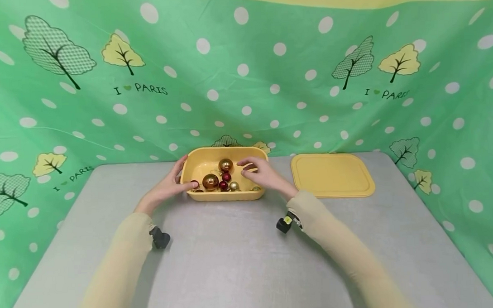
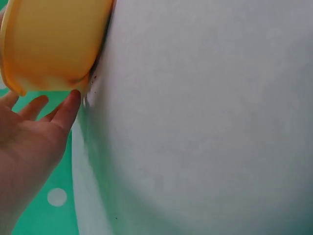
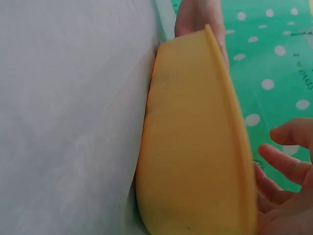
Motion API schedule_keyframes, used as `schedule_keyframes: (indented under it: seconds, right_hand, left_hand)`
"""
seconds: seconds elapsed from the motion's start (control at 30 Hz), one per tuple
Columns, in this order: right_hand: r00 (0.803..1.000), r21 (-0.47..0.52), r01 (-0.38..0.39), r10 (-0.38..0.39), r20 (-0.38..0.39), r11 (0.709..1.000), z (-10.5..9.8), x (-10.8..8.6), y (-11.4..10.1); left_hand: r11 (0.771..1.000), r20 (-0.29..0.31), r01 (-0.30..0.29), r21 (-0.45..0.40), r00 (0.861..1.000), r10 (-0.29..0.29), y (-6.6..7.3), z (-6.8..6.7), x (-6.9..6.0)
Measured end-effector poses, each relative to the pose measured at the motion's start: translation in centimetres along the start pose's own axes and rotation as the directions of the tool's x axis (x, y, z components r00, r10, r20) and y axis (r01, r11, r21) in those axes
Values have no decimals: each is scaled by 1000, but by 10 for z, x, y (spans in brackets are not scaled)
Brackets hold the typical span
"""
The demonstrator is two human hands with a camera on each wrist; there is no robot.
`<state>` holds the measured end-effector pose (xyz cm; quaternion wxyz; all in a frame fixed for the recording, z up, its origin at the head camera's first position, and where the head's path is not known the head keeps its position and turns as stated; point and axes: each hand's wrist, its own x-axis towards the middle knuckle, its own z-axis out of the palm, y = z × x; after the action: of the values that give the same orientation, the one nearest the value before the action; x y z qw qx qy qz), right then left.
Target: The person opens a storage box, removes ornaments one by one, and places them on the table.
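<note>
A yellow plastic box (image 1: 223, 197) stands lidless at the back of the table, with several shiny baubles inside. Among them are a large gold bauble (image 1: 210, 182), another gold bauble (image 1: 225, 165), a dark red bauble (image 1: 226, 177) and a small pale gold bauble (image 1: 234, 186). My left hand (image 1: 170, 184) grips the box's left end, thumb over the rim and fingers along the outer wall. Over the box's right part, my right hand (image 1: 263, 172) hovers with its fingers spread and loosely bent, nothing seen between them. The right wrist view shows those fingers (image 3: 283, 164) beyond the rim.
A flat yellow lid (image 1: 333, 174) lies on the grey table (image 1: 217, 263), right of the box. Behind them hangs a green cloth (image 1: 244, 86) with white dots and printed trees. Each wrist wears a small black camera, one seen below the right hand (image 1: 284, 222).
</note>
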<state>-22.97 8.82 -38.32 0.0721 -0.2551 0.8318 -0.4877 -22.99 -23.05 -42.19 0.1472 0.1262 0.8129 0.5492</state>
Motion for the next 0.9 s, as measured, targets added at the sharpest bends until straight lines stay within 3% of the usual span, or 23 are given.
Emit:
schedule_keyframes:
  seconds: [0.27,0.6,0.9]
  right_hand:
    - [997,48,-56,53,58,997,10,27,2]
    - [989,52,-146,145,24,988,23,48,10]
    - [991,-65,-95,100,94,993,37,55,20]
  left_hand:
    - [1000,22,-11,2,1000,11,1,0,8]
    - [1000,30,7,15,1000,-7,-1,2,13]
    - [1000,45,17,7,999,-17,-3,0,12]
